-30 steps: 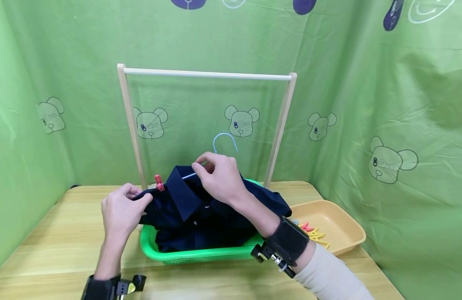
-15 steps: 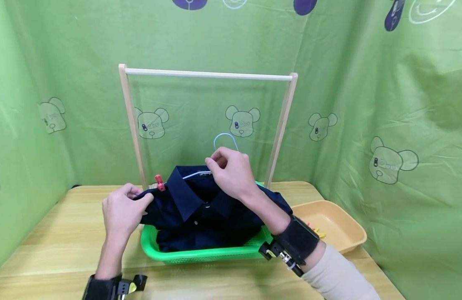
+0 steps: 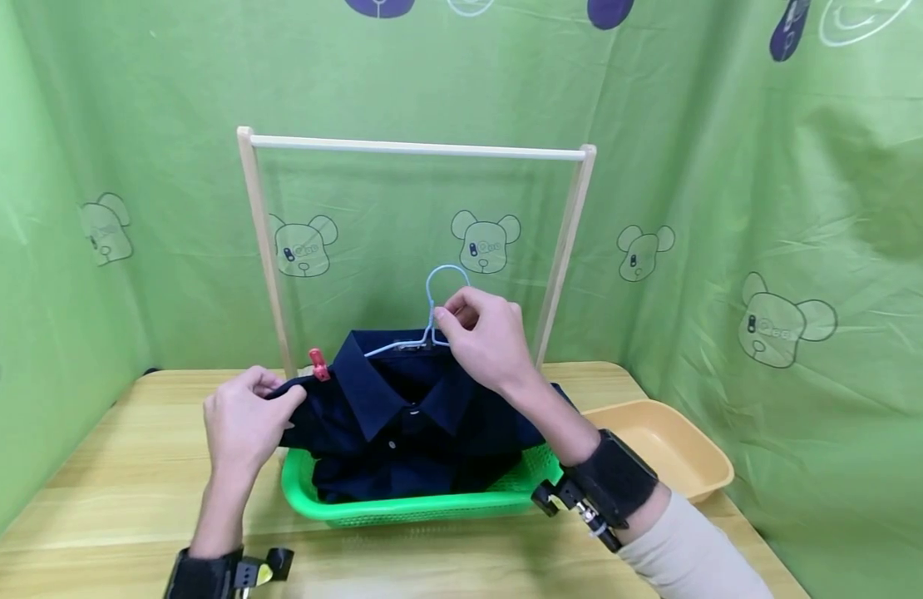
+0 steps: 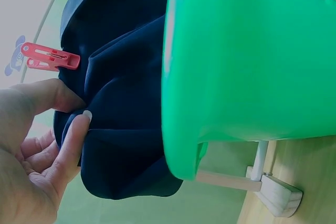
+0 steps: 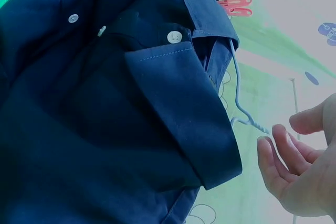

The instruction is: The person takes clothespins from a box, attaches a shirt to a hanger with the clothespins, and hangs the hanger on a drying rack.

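A navy collared shirt (image 3: pixel 402 433) lies over the green basket (image 3: pixel 431 509) with a light blue wire hanger (image 3: pixel 390 348) inside its collar. The hanger's hook stands up behind the collar. My left hand (image 3: pixel 244 420) pinches the shirt's shoulder between thumb and fingers, also plain in the left wrist view. Just beside it, a red clothespin (image 4: pixel 51 57) is clipped on the shoulder. My right hand (image 3: pixel 486 339) is at the hanger's twisted neck (image 5: pixel 257 125). Its fingers are loosely bent, with a gap between thumb and forefinger in the right wrist view.
Behind the basket rises a wooden rack with a white crossbar (image 3: pixel 417 148). An orange tray (image 3: pixel 674 449) stands at the right, partly behind my right forearm. Green printed curtains enclose the wooden table (image 3: pixel 117 491) at the back and sides.
My right hand has moved right from the collar's left part past the hanger's neck, uncovering the neck and collar. My left hand has kept its pinch in place.
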`<state>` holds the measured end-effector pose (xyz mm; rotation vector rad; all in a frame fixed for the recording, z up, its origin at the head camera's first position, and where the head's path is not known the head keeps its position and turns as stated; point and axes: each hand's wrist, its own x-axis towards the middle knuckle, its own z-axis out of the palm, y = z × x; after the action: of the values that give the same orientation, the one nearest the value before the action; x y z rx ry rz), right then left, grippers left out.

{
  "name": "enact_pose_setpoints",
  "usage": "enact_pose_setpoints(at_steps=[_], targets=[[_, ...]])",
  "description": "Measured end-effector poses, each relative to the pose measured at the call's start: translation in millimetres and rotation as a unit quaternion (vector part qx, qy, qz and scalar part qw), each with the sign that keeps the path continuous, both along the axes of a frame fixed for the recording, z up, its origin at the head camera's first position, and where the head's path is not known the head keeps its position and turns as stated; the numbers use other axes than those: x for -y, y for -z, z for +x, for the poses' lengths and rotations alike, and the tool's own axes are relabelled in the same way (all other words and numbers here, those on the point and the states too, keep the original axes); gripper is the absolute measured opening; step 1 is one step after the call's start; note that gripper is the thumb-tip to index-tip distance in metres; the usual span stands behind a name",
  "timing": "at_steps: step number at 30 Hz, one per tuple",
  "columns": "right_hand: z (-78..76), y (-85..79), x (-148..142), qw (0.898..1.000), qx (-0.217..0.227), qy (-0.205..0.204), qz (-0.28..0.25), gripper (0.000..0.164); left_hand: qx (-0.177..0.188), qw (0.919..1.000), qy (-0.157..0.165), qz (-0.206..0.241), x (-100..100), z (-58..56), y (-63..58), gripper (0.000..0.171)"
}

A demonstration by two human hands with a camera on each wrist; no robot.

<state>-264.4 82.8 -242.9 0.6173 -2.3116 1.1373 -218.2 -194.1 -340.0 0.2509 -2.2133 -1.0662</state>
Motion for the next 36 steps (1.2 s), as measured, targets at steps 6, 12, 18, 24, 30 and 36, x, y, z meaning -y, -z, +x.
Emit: enact_pose_setpoints(at_steps=[6,12,18,24,30,36], targets=[[-1.7,-1.1,-4,1.000,0.000,0.008,-0.007,0.013,0.003,1.0000,-0.003,-0.003,1,-0.3,0.6,0.011],[-2.0,-3.7,-12,1.000,-0.005,0.026,-0.005,0.014,0.004,1.0000,-0.001,-0.001,1,-0.8,0.5,0.011],[-3.8,-4.4,-21,0.999,0.007,0.038,0.010,0.015,0.004,1.0000,0.000,0.001,0,-0.1,-0.3,0.011],[-6.1,-5.7,-31,0.998,0.017,0.047,0.031,0.016,-0.001,1.0000,0.000,0.000,0,0.1,-0.2,0.010],[-10.4,-4.3,-41,0.997,0.035,0.059,0.036,0.016,0.008,1.0000,-0.003,-0.001,1,-1.1,0.5,0.011],[-18.1,0.8,-53,0.995,0.040,0.080,0.039,0.016,0.009,1.0000,-0.004,-0.002,1,-0.6,0.7,0.011]])
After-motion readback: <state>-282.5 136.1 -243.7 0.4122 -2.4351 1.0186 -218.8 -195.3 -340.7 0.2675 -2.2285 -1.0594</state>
